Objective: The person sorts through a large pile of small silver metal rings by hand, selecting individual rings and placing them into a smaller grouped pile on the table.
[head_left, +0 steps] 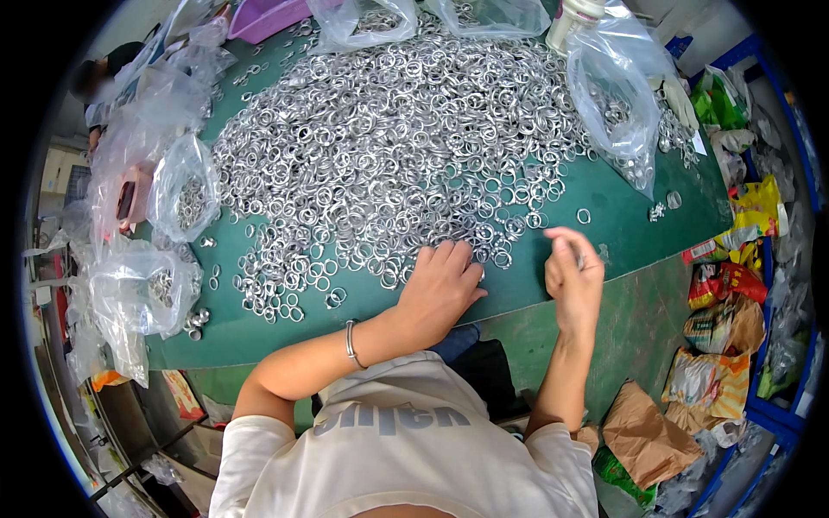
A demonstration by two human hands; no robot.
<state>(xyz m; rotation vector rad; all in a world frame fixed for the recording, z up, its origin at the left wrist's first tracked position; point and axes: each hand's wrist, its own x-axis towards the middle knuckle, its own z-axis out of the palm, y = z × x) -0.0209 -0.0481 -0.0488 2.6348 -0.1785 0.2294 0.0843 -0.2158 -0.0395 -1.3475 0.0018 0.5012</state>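
A broad heap of silver metal rings covers much of the green table, with looser rings along its near edge. My left hand lies at that near edge, back up, its fingers bent down onto the rings. What is under its fingertips is hidden, though a small pale glint shows by the thumb. To its right, my right hand is held up near the table's front edge, fingers curled in. Something small and dark shows between those fingers, too small to name. A single ring lies apart just beyond it.
Clear plastic bags with rings stand around the heap, including one at the right and one at the left. A purple basin and a white bottle stand at the back. Blue shelving with packages runs along the right.
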